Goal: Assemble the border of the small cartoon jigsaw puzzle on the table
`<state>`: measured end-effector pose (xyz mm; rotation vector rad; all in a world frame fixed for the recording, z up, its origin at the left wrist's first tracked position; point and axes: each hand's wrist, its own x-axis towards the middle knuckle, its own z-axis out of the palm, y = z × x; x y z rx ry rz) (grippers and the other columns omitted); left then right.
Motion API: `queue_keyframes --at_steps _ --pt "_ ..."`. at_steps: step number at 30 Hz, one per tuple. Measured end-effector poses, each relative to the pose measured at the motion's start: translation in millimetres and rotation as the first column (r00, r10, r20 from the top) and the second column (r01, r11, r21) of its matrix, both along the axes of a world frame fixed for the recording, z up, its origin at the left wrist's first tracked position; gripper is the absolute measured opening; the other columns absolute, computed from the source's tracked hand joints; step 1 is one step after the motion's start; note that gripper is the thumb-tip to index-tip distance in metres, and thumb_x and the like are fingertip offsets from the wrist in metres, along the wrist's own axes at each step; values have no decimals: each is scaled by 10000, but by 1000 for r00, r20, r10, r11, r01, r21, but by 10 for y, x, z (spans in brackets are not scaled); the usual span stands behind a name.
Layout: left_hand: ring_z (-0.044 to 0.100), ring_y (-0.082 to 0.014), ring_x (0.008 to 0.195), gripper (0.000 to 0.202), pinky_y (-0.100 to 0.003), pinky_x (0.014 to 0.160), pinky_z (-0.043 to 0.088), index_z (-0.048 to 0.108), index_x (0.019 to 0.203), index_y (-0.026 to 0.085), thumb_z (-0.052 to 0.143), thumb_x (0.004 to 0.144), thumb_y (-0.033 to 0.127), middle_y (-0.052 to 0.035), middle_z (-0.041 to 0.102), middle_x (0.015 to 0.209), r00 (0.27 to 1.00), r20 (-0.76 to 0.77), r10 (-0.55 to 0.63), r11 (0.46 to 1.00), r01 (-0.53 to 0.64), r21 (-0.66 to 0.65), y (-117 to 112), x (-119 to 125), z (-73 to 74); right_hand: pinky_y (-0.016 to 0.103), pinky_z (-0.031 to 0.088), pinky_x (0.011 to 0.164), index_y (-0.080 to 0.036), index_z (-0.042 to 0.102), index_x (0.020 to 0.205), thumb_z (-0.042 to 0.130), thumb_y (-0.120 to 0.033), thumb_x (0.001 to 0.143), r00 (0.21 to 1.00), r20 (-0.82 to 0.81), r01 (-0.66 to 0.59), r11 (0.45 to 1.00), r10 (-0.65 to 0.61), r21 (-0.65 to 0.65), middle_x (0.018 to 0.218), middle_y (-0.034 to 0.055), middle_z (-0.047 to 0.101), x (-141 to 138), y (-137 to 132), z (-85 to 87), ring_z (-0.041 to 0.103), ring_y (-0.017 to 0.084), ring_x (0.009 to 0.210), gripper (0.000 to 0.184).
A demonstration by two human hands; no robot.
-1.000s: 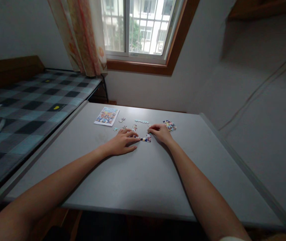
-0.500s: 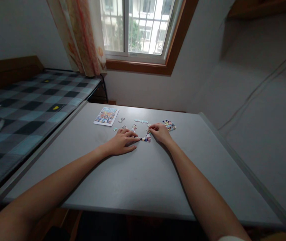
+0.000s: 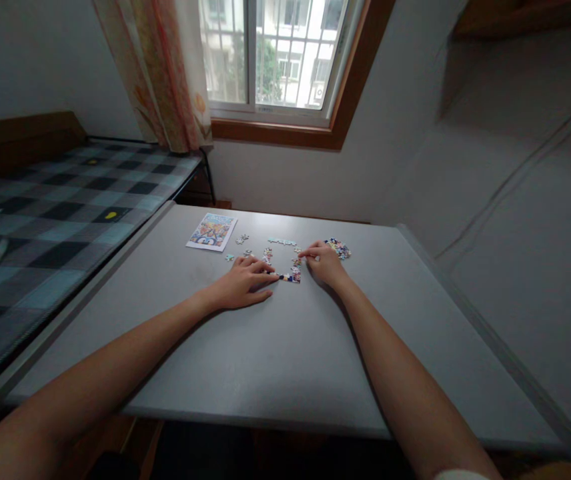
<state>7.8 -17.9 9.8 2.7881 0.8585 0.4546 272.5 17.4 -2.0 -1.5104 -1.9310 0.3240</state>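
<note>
A partly joined jigsaw puzzle border point(image 3: 296, 274) lies on the grey-white table, a rough rectangle with an open middle. My left hand point(image 3: 245, 283) rests flat with fingers spread over its lower left corner, hiding some pieces there. At the border's right side, my right hand point(image 3: 325, 263) reaches in with the index finger stretched out, touching or just beside the pieces; I see nothing held in it. A separate strip of pale blue-green pieces point(image 3: 281, 241) forms the far side. Behind my right hand sits a heap of loose puzzle pieces point(image 3: 339, 249), partly covered by it.
A colourful picture sheet point(image 3: 212, 232) lies at the back left of the table point(image 3: 265, 360). Several loose pieces point(image 3: 242, 239) are between it and the border. A bed with a checked cover point(image 3: 80, 193) stands along the left, and a barred window point(image 3: 275, 60) is ahead.
My right hand has shifted slightly right, off the border's right side, and its pinched fingers have loosened, showing more of the pieces there. My left hand has stayed in place.
</note>
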Motion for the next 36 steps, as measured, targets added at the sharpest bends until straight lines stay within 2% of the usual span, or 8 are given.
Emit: queue_keyframes --at_steps 5,13,18,24,31,36 --pt "472 -268 1167 391 -449 991 302 610 1276 312 517 919 444 -49 613 1266 1000 8 -4 1000 4 17 5 -4 0 284 472 803 -217 787 817 524 -33 779 989 89 -123 990 117 64 871 49 610 17 -20 -22 578 155 802 323" --pt "474 -268 1171 390 -452 1002 296 610 1276 317 524 917 441 -50 614 1266 1000 11 -1 1000 1 13 6 -9 -7 333 452 811 -206 767 725 588 -160 844 964 234 -147 986 125 77 866 80 638 -8 -19 -8 563 194 833 220" --pt "467 -265 1177 393 -448 1001 298 602 1283 325 518 919 444 -42 613 1263 1000 16 -7 1000 6 16 11 -10 -25 354 453 817 -203 761 715 553 -141 841 978 167 -143 982 122 122 850 82 630 6 1 -71 559 206 841 251" --pt "479 -267 1158 394 -457 990 305 601 1287 327 524 916 435 -49 613 1258 1000 22 -8 1000 7 16 15 -2 -29 368 473 851 -191 752 897 483 -82 811 995 -11 -96 981 99 168 878 79 635 17 45 -185 589 210 868 303" --pt "476 -273 1163 404 -458 990 306 595 1295 325 525 913 435 -52 615 1260 1000 15 -5 1000 5 16 10 -3 -30 414 454 932 -150 633 1208 419 -80 837 994 37 -104 976 99 189 1057 123 680 1 52 -200 589 244 973 434" --pt "473 -268 1166 402 -447 985 314 598 1291 312 525 916 440 -49 611 1265 1000 18 -7 1000 7 27 14 -7 -41 413 449 935 -148 604 1237 422 -80 832 994 58 -97 980 88 175 1066 108 699 -1 50 -208 595 237 958 449"
